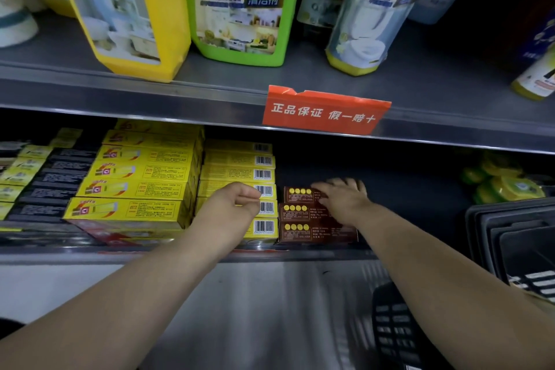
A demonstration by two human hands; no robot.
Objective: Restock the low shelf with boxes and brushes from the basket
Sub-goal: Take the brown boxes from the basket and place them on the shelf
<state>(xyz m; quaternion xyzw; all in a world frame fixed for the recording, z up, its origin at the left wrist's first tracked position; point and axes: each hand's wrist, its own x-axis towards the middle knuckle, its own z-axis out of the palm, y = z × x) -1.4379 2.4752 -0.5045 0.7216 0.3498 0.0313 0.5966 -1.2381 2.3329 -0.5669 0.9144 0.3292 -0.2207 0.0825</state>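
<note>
Your right hand [342, 197] lies flat, fingers spread, on the top brown box [300, 195] of a three-high stack on the low shelf [300, 252]. Your left hand [237, 201] hangs loosely curled, holding nothing, before the yellow barcode boxes [237, 174]. The black basket [519, 237] sits right.

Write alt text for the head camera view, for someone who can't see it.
The right hand rests flat on the top of three stacked brown boxes on the low shelf. The left hand, loosely curled, hovers before the yellow boxes beside them. Cleaner bottles stand above.
</note>
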